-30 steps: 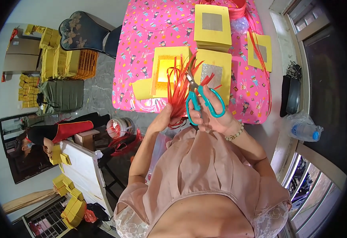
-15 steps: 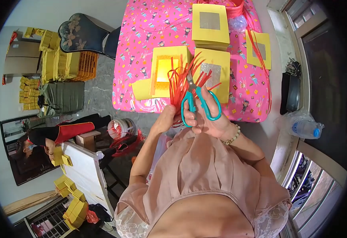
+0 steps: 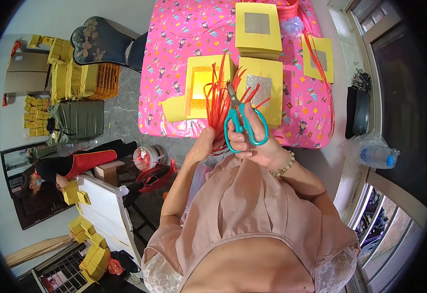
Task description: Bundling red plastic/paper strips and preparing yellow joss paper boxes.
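Note:
My left hand [image 3: 202, 145] grips a bunch of red ribbon strips [image 3: 219, 100] that fan upward over the table edge. My right hand [image 3: 253, 141] holds teal-handled scissors [image 3: 242, 122], fingers through the loops, blades pointing up into the strips. Just beyond lie yellow paper stacks: one with a gold square [image 3: 200, 88] and one with a silver square [image 3: 262, 88], both on the pink patterned tablecloth [image 3: 174, 39].
More yellow stacks [image 3: 258, 27] and a yellow sheet [image 3: 318, 58] lie farther back, with red ribbon [image 3: 316, 63] trailing right. A dark chair [image 3: 103, 41] stands left of the table. Another person [image 3: 57, 168] bends over at left. A plastic bottle [image 3: 377, 156] sits at right.
The scissors have swung from tilted left to upright and moved slightly left into the ribbon bunch. My left hand keeps holding the strips.

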Available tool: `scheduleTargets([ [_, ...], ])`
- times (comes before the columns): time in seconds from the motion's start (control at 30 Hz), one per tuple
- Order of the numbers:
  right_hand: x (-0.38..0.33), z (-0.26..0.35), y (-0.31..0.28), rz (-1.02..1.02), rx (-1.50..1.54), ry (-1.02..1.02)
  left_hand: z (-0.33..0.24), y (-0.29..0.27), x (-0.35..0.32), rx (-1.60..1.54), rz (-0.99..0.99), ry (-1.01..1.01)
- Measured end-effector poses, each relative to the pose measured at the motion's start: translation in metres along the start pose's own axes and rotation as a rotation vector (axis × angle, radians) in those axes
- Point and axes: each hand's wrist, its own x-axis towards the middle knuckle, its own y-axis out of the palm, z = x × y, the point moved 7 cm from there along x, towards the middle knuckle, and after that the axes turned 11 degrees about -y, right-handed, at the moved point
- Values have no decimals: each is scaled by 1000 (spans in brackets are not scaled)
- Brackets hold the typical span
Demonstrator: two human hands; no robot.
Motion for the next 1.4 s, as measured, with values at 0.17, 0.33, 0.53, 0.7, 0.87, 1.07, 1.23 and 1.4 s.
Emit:
scheduleTargets([
  [0.17, 1, 0, -1, -13, 1, -8, -12, 4, -1, 74, 46, 62],
  [0.33, 3, 2, -1, -19, 19, -13, -3, -2, 6, 190, -47, 99],
  [0.53, -1, 13, -1, 17, -76, -8, 13, -18, 8, 188, -4, -130],
  [0.7, -14, 12, 8, 131, -177, 25, 28, -21, 13, 71, 125, -180],
  [0.87, -16, 7, 8, 190, -327, 50, 33, -25, 14, 28, 163, -213],
  [1.07, -9, 8, 2, 120, -308, 69, 19, -18, 11, 51, -31, -128],
  [1.23, -7, 11, -1, 102, -363, 42, 22, -22, 11, 94, 18, -181],
  [1.4, -7, 11, -1, 110, -385, 47, 26, -23, 14, 117, 104, -184],
])
